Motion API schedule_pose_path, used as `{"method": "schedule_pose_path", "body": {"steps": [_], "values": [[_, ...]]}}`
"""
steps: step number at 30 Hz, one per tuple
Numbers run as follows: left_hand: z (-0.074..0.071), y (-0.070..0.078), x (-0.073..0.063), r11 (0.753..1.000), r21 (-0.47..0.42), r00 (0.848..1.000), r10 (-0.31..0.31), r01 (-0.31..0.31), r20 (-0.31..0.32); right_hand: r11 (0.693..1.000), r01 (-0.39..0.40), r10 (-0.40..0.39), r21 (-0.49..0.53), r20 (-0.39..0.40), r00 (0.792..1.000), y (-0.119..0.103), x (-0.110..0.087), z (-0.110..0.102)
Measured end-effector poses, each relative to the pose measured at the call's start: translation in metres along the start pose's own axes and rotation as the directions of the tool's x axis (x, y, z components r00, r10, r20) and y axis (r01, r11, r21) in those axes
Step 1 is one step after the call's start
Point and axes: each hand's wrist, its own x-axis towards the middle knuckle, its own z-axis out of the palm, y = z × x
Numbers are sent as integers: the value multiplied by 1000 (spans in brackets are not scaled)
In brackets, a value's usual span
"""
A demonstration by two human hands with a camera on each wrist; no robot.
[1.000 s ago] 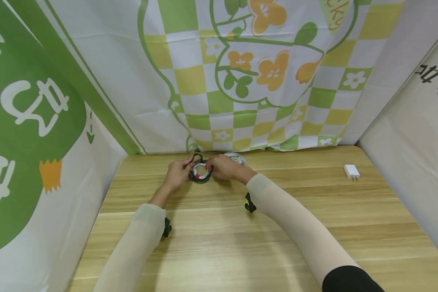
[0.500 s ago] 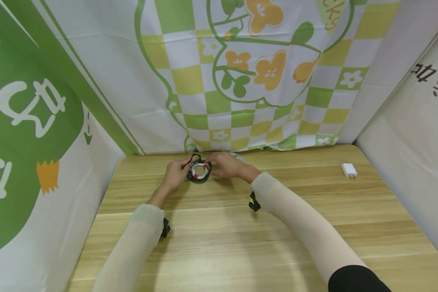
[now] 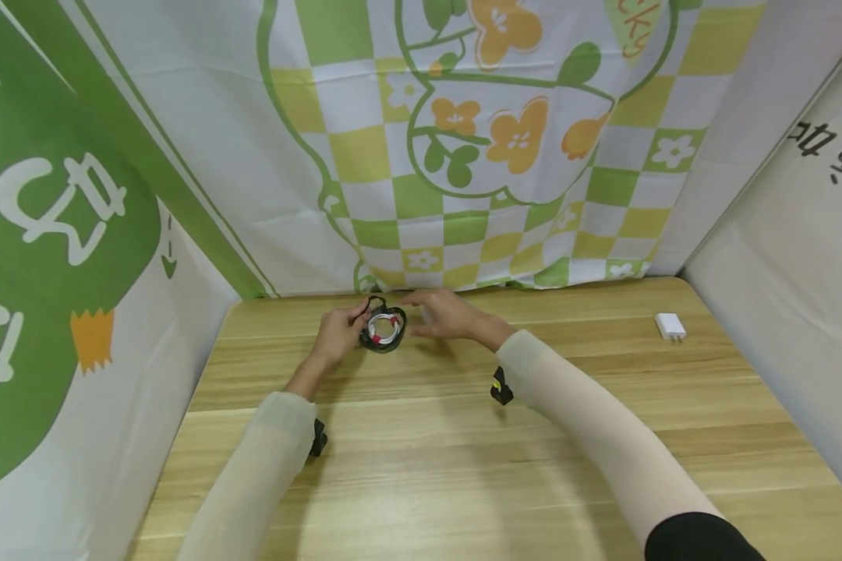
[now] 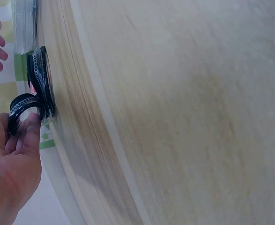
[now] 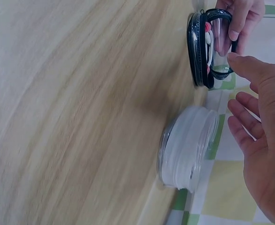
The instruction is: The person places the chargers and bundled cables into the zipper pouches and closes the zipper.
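Note:
A small round clear zip pouch [image 3: 383,343] with black edging stands near the table's back edge, its flap up. Inside it, a white coiled cable [image 5: 210,44] with red bits shows. My left hand [image 3: 334,335] pinches the flap's black rim between thumb and fingers, seen also in the left wrist view. Just right of the pouch is my right hand [image 3: 447,314], thumb and fingers extended and holding nothing; in the right wrist view its thumb lies close to the flap. Below that hand in the same view is a round clear case [image 5: 186,147] with something white inside, mostly hidden in the head view.
A white plug adapter [image 3: 670,326] lies at the right on the wooden table [image 3: 407,467]. A printed cloth [image 3: 477,226] hangs directly behind the back edge, and cloth walls flank both sides.
My right hand has left the pouch's edge and moved slightly right, its fingers spreading. The left hand keeps its hold on the flap.

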Motion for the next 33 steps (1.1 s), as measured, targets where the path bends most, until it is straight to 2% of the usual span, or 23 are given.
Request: {"method": "schedule_pose_path", "body": {"steps": [11, 22, 33], "values": [[1, 1, 1, 1000, -17, 1000, -8, 8, 18, 1000, 24, -24, 3, -28, 999, 5, -15, -14], [2, 2, -1, 1000, -8, 1000, -5, 5, 1, 997, 78, -79, -9, -69, 994, 14, -31, -21], [2, 3, -2, 999, -24, 1000, -27, 28, 5, 998, 62, -62, 3, -71, 996, 18, -50, -35]]}}
